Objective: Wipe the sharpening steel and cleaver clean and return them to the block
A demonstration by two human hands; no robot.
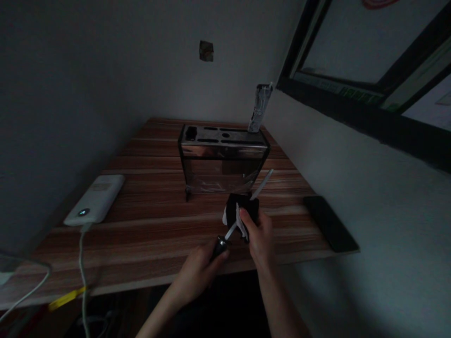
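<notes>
My left hand [200, 270] is closed around the dark handle of a narrow-bladed knife [262, 184], its pale blade slanting up and away to the right. A black and white cloth [232, 209] is wrapped around the middle of the blade. My right hand [259, 232] pinches this cloth, thumb on top, so part of the blade is hidden. Beyond the hands stands a knife block [225, 151] with a slotted metal top and a clear front. A greyish wrapped object [260, 108] sticks up from its right end; its kind is unclear.
A white power bank [95, 199] with a cable [82, 263] lies at the left of the wood-grain table [148, 225]. At the right edge lies a dark phone [330, 223]. Walls close in behind and on the right, with a dark-framed window [352, 70] at upper right.
</notes>
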